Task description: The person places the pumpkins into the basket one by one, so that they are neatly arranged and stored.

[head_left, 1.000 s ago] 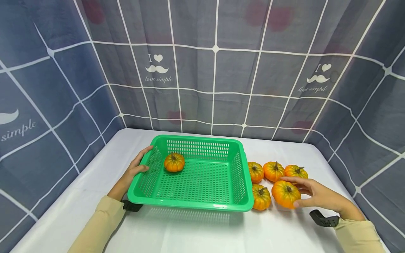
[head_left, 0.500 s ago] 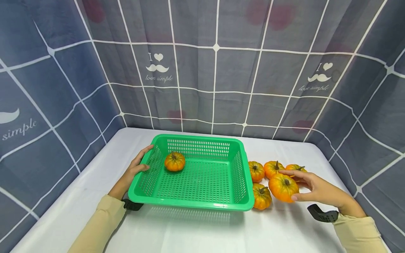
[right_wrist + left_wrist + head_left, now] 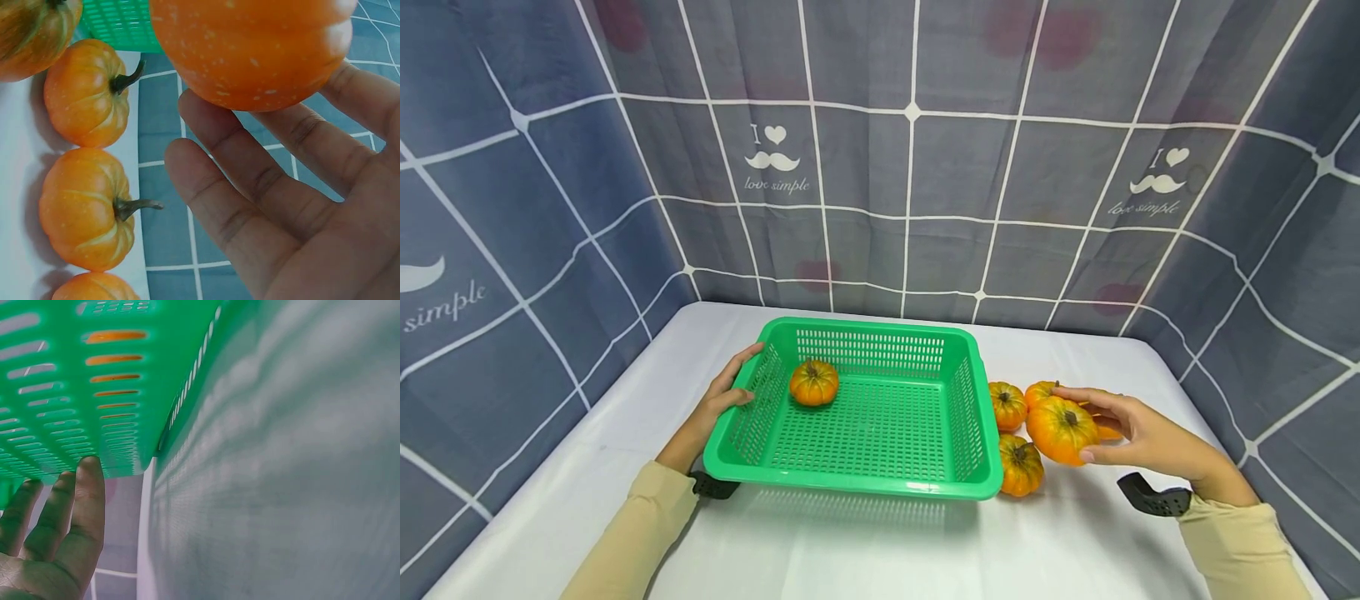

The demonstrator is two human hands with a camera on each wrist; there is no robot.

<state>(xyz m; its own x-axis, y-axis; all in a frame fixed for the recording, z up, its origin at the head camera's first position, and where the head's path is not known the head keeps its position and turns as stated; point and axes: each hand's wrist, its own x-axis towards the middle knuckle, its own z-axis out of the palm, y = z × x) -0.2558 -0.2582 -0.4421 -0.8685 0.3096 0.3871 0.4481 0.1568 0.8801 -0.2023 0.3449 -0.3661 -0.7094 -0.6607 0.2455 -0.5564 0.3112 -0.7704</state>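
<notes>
A green plastic basket [image 3: 865,481] with slotted walls has one small orange pumpkin [image 3: 814,383] in its far left part. My left hand [image 3: 718,402] holds the basket's left rim, thumb over the edge; in the left wrist view its fingers [image 3: 90,500] touch the slotted wall from outside. To the basket's right, my right hand [image 3: 1138,433] grips another pumpkin [image 3: 1062,429] between thumb and fingers, off the table. In the right wrist view the held pumpkin [image 3: 256,56] fills the top, and its thumb side is hidden.
Several more pumpkins stand right of the basket: a front one [image 3: 1020,467], one behind it [image 3: 1006,406], and others partly covered by the right hand. White cloth [image 3: 820,550] covers the table. Grey checked curtains [image 3: 865,167] close off the back and sides.
My right hand has raised the pumpkin and moved it a little leftward and away, so it now covers more of the back pumpkins. The left hand and basket look unmoved.
</notes>
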